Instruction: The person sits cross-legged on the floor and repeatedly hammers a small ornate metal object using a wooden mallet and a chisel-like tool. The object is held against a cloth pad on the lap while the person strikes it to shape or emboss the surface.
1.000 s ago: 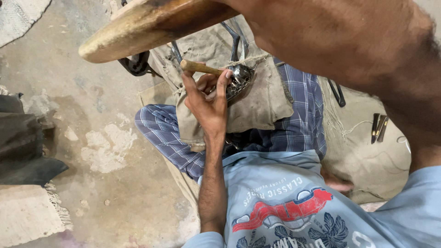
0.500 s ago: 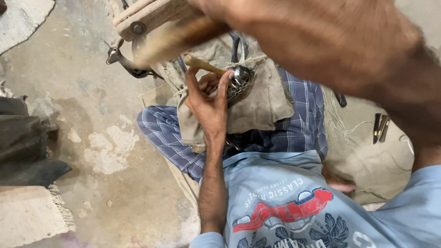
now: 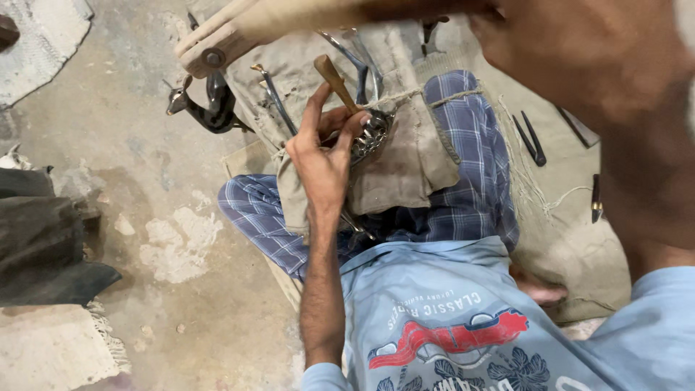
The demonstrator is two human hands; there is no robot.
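My left hand grips a short tool with a wooden handle. Its tip rests on a shiny metal piece, which lies on the stained cloth over my lap. My right hand is raised close to the camera, large and blurred. It is closed on a wooden mallet that reaches left across the top of the view, above the left hand and the metal piece.
Several thin metal tools lie on the cloth beyond my left hand, and dark pliers lie on sacking at right. A small black metal animal figure stands on the concrete floor. Dark fabric is heaped at left.
The wooden mallet in my right hand has swung and now shows its bolted end at upper left. My left hand keeps the tool on the metal piece.
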